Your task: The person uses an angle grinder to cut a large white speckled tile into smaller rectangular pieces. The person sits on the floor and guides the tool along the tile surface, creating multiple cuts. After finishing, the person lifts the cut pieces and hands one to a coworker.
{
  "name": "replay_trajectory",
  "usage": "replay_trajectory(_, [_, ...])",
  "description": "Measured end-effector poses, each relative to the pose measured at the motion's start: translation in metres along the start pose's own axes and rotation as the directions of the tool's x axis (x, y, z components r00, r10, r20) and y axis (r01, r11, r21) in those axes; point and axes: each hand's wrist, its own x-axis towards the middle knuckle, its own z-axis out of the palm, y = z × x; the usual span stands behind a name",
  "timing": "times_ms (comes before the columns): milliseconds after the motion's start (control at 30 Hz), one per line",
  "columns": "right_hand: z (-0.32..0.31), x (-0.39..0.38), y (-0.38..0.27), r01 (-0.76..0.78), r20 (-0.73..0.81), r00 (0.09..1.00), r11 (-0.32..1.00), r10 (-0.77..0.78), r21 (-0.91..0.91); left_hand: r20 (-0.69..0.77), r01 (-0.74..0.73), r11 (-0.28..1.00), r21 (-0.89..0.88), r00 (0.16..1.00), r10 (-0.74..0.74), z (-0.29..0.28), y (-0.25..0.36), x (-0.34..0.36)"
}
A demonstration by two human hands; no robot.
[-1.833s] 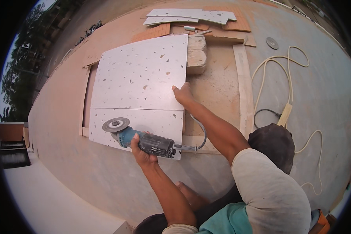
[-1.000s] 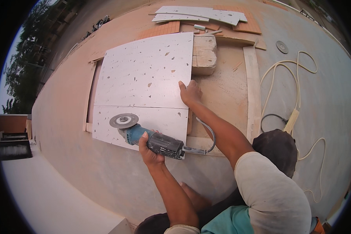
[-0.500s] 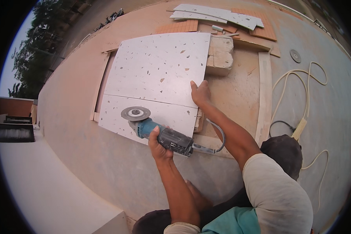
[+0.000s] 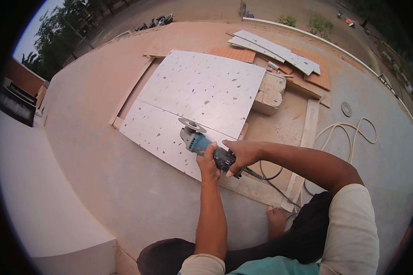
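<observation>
A blue and black angle grinder (image 4: 198,144) with a grey disc is tilted above a large white speckled tile (image 4: 211,82). My left hand (image 4: 209,166) is wrapped around the middle of its body. My right hand (image 4: 244,153) grips the black rear end, near the cord. A thin dark straight line crosses the tile from side to side, and the disc is close to that line. I cannot tell whether the disc touches the surface or spins. The tile lies across a low wooden frame (image 4: 310,121), with a pale wooden block (image 4: 270,93) under its right side.
White speckled tile strips (image 4: 280,54) and orange tiles (image 4: 234,54) lie beyond the frame. A loose round disc (image 4: 346,109) and a coiled cream cable (image 4: 337,126) are on the grey floor at right. My bare foot (image 4: 276,222) rests by the frame's near corner.
My right hand has left the tile's right edge and come onto the grinder's rear. The grinder has moved toward the line on the tile. The whole view has shifted and turned.
</observation>
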Motion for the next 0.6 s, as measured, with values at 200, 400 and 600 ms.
replay_trajectory(200, [0.040, 0.006, 0.033, -0.070, -0.248, 0.965, 0.996, 0.083, 0.062, 0.035, -0.006, 1.000, 0.026, 0.999, 0.005, 0.021, -0.028, -0.003])
replay_trajectory(400, [0.041, 0.018, 0.047, -0.054, -0.232, 0.970, 0.996, 0.070, 0.073, 0.047, 0.109, 0.991, -0.071, 0.993, -0.106, 0.002, -0.037, 0.011])
replay_trajectory(600, [0.037, 0.030, 0.058, -0.022, -0.287, 0.958, 1.000, 0.027, 0.021, 0.124, 0.139, 0.990, 0.003, 0.983, -0.139, -0.001, -0.034, 0.021])
